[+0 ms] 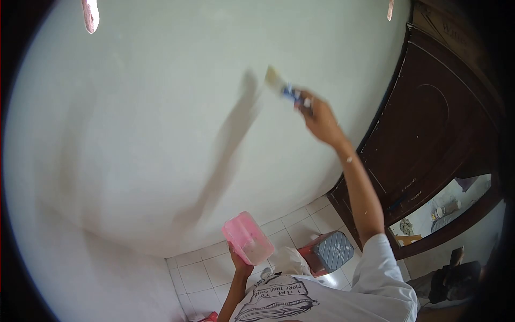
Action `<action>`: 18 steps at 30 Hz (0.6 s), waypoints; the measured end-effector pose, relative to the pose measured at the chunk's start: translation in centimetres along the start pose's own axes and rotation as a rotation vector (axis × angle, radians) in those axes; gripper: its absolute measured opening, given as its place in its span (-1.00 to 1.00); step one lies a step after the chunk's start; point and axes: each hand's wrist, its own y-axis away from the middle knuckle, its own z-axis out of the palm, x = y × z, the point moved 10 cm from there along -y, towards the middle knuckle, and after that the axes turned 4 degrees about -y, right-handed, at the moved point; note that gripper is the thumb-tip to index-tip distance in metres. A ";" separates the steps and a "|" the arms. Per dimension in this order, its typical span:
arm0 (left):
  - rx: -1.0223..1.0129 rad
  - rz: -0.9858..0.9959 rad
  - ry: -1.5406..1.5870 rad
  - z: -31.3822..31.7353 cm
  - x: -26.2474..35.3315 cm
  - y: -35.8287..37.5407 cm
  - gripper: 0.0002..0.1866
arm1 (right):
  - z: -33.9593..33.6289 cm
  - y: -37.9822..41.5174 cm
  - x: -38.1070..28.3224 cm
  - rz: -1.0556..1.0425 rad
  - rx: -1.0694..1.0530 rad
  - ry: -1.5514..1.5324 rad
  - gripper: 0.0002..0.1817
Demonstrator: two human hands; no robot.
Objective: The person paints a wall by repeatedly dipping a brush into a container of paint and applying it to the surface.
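Note:
My right hand (321, 119) is raised toward the pale wall (177, 96), its fingers closed round the handle of a paintbrush (289, 92). The brush has light bristles and a blue band, and it is slightly blurred. Its bristle end points up and left, close to the wall surface, and the arm casts a long shadow there. Lower down, my left hand (241, 264) grips a pink plastic container (236, 231) by its side. Whitish material lies in the bottom of this tilted container. White specks dot my right wrist and forearm.
A dark wooden cabinet (424, 118) with a mirror (445, 206) stands along the right. On the tiled floor (214, 268) below sits a red stool (328, 252) with a grey top. Dark cloth items (456, 282) lie at the lower right.

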 end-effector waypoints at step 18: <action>0.013 0.082 0.003 -1.7 1.0 -0.9 -0.24 | 13.5 7.4 17.4 0.222 -0.381 0.299 -0.69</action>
